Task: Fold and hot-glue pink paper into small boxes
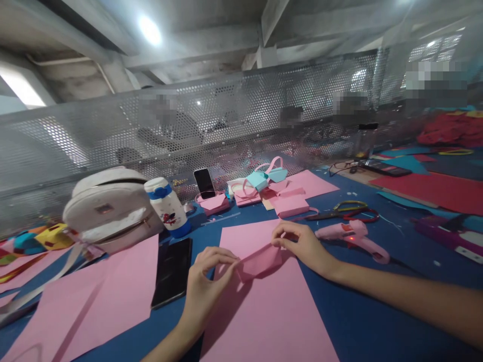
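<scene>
A small folded piece of pink felt (259,262) is held up by its two ends above a large pink sheet (269,317). My left hand (211,276) pinches its left end between thumb and fingers. At the right end, my right hand (298,244) is closed on the upper corner in a pinch. To the right of my right hand lies a pink glue gun (354,236) with a small red light on. A black phone (172,271) lies flat on the blue table (324,301), left of my left hand.
Scissors (350,211) lie behind the glue gun. A white bottle (168,206) and a white backpack (109,206) stand at the back left. Small pink bags (213,202) and a propped phone (204,183) are behind the sheet. A perforated metal screen (234,115) runs across the back.
</scene>
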`<state>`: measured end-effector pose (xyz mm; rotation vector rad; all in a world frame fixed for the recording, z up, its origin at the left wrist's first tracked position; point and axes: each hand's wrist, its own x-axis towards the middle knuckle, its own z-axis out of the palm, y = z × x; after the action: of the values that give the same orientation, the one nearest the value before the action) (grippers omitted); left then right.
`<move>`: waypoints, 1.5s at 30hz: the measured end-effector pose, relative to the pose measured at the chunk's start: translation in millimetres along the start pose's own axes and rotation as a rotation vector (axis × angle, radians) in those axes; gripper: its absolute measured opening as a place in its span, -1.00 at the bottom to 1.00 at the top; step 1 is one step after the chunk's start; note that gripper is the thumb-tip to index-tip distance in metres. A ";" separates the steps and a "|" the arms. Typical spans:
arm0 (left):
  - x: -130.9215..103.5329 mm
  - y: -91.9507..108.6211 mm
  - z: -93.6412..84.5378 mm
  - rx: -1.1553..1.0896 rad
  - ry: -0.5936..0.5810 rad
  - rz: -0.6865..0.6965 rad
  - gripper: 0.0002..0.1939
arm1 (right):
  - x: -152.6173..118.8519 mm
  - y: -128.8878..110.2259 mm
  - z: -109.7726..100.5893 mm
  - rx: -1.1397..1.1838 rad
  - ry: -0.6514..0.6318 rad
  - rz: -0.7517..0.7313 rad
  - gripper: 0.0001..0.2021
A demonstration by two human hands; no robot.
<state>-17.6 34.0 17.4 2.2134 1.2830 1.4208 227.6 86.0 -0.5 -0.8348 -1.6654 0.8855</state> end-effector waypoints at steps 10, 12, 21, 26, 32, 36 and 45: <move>-2.5 2.2 -2.3 0.031 -0.004 0.011 -0.87 | -1.7 -3.8 1.3 0.005 0.012 -0.001 -0.81; -2.8 2.5 -3.2 0.033 -0.004 0.005 -0.88 | -2.4 -5.3 1.3 -0.008 0.007 -0.029 -0.80; -8.1 -4.0 -10.3 -0.099 -0.110 0.006 -0.94 | -6.5 -7.4 -0.1 -0.168 -0.036 -0.205 -0.89; -10.0 -7.1 -9.4 -0.173 -0.199 0.005 -0.93 | -7.4 -0.6 2.0 -0.142 -0.087 -0.158 -0.86; -11.9 -3.1 -6.0 -0.220 -0.264 0.001 -0.79 | -7.1 5.3 4.0 0.040 -0.113 0.054 -0.83; -13.4 1.1 -5.2 -0.238 -0.291 0.018 -0.63 | -7.0 8.5 7.0 0.108 -0.119 0.101 -0.83; -17.8 2.7 -1.0 -0.180 -0.393 0.003 -0.30 | -12.6 8.0 15.4 0.213 -0.139 0.156 -0.78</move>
<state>-19.7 18.6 8.2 2.2249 0.9782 0.9872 216.4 76.7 -16.4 -0.7782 -1.6053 1.2307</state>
